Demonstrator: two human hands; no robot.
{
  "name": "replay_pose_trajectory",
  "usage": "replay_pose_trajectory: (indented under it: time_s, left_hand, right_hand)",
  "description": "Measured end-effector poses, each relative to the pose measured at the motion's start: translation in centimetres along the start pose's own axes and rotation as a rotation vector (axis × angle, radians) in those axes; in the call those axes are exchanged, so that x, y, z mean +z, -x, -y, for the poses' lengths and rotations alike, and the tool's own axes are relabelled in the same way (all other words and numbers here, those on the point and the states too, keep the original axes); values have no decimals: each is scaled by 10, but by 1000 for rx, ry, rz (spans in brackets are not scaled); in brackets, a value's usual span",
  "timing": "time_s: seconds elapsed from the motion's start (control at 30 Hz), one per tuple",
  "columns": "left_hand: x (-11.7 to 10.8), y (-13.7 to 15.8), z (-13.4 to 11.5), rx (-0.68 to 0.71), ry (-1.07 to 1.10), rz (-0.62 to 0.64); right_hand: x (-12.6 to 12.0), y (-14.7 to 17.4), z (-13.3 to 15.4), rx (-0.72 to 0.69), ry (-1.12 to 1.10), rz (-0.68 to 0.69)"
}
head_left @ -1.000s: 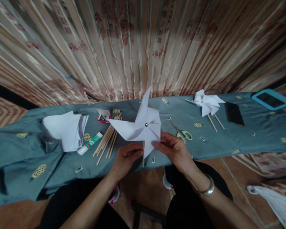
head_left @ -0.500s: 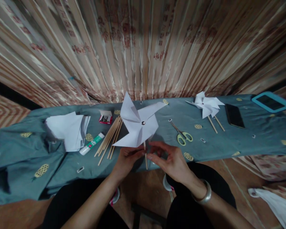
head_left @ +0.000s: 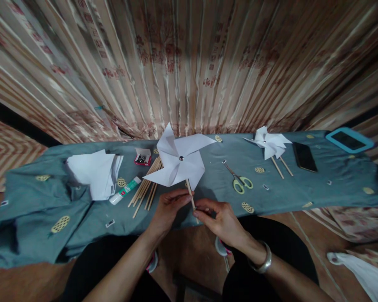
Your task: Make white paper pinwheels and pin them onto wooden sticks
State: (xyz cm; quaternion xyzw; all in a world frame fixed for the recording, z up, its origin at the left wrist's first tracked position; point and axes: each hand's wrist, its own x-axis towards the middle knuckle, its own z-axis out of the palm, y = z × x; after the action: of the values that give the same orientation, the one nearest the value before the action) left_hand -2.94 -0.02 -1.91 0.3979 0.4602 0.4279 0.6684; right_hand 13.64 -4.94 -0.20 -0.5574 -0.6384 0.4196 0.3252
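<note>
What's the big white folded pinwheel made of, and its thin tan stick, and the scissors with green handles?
The big white folded pinwheel looks like matte paper: it's thin, with crisp folds. Its thin tan stick seems to be plain wood, dull and straw-coloured. The scissors with green handles probably have metal blades, thin and greyish, and perhaps plastic handles, smooth-looking.

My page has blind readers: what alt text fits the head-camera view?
A person's left hand and right hand hold the stick of a white paper pinwheel over a patterned cloth. At left lie paper sheets, a glue stick and wooden sticks; at right, scissors, more pinwheels and a phone.
</note>
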Motion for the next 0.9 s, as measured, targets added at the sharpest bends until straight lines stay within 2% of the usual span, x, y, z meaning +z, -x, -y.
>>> replay_pose_trajectory:
  time_s: [0.23, 0.37, 0.53, 0.67, 0.8, 0.9]
  left_hand:
    - [1, -1, -1, -17, 19, 8]
    - [0, -2, -2, -15, 33, 43]
    - [-2, -2, -2, -32, 14, 50]
    - [-3, -1, 0, -22, -19, 85]
    - [-3, -1, 2, -26, -34, 93]
    - [-2, -1, 3, -27, -38, 87]
  right_hand:
    - [2, -1, -2, 4, -51, -36]
    - [-13, -6, -5, 7, 11, -132]
    - [-58, -7, -13, 9, 134, -265]
    - [-102, 5, -28, 37, 289, -358]
    - [-146, 20, -52, 139, 466, -456]
    - [-179, 25, -72, 266, 560, -511]
